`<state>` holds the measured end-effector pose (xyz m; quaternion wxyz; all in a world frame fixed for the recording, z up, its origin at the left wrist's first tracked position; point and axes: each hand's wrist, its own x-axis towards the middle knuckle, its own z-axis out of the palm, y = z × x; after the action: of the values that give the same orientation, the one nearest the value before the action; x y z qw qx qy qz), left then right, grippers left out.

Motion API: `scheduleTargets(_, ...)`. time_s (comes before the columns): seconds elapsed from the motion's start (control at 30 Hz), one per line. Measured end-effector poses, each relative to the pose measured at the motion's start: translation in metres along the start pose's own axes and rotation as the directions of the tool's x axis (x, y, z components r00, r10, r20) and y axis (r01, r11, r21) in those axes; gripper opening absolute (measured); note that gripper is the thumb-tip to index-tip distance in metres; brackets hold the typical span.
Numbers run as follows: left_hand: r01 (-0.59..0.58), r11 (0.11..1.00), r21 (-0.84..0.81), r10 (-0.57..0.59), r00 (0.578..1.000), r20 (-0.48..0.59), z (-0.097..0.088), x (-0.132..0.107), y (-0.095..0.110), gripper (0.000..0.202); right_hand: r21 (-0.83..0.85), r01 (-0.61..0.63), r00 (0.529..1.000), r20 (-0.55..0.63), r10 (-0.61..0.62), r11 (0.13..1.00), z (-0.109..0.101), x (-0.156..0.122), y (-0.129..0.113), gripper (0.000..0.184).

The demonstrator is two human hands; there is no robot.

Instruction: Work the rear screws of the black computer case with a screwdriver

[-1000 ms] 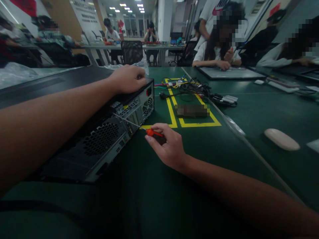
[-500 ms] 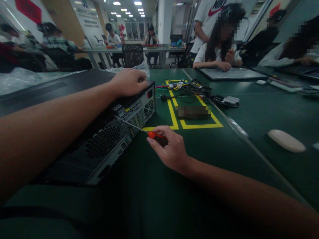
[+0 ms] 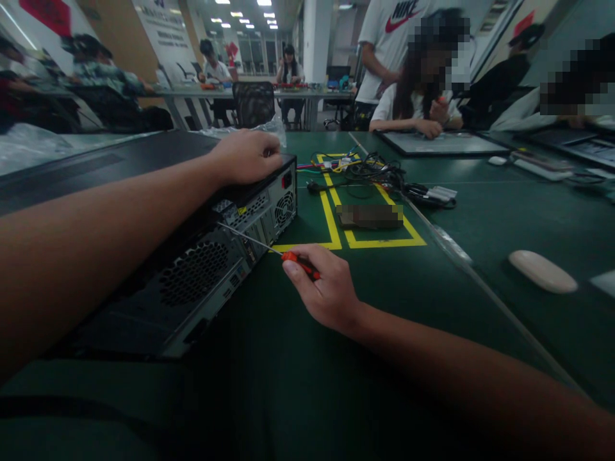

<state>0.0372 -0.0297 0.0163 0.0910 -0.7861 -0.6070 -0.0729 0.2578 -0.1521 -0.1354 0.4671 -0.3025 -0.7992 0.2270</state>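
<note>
Fingers of right hand clamp a screwdriver; left hand rests, fingers curled, on a computer case.

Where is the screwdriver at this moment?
In the head view, the screwdriver is near the centre, held in the right hand and pointing left at the rear of the computer case.

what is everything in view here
table: 1, green, foreground
computer case: 1, black and grey, left
screwdriver: 1, red and black, at case
cables: several, mostly black, right of case
tape outlines: 2, yellow, beside case
blurred item: 1, dark, inside tape
oval object: 1, cream, right
plastic wrap: some, clear, behind case
panels: 2, grey and black, right
chairs: several, black, background
people: several, mixed clothing, background
left hand: 1, bare, on case
right hand: 1, bare, on screwdriver
</note>
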Motion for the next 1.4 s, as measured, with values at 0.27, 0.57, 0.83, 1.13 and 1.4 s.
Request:
scheduleTargets(0.27,-0.009,1.0,-0.017,0.008,1.0,-0.024,0.003,0.002,-0.002,0.042,0.09,0.029,0.999,-0.034,-0.026,0.996,0.003,-0.002,0.002,0.02)
scheduleTargets(0.57,-0.008,1.0,-0.028,0.007,1.0,-0.029,0.006,0.007,-0.006,0.04,0.07,0.032,0.999,-0.032,-0.029,0.997,0.005,-0.001,0.005,0.012)
scheduleTargets(0.83,-0.017,0.996,-0.091,0.013,0.999,-0.047,0.011,0.013,-0.015,0.035,0.08,0.014,1.0,-0.026,-0.012,0.997,0.004,-0.001,0.003,0.011)
scheduleTargets(1.13,0.001,0.997,-0.071,-0.005,0.999,-0.047,0.009,0.011,-0.011,0.035,0.072,-0.007,1.0,-0.018,0.008,0.997,0.004,-0.001,0.002,0.012)
scheduleTargets(1.4,-0.009,0.998,-0.069,0.007,0.999,-0.043,0.008,0.011,-0.011,0.038,0.066,-0.017,1.0,-0.021,0.019,0.998,0.005,-0.003,0.002,0.013)
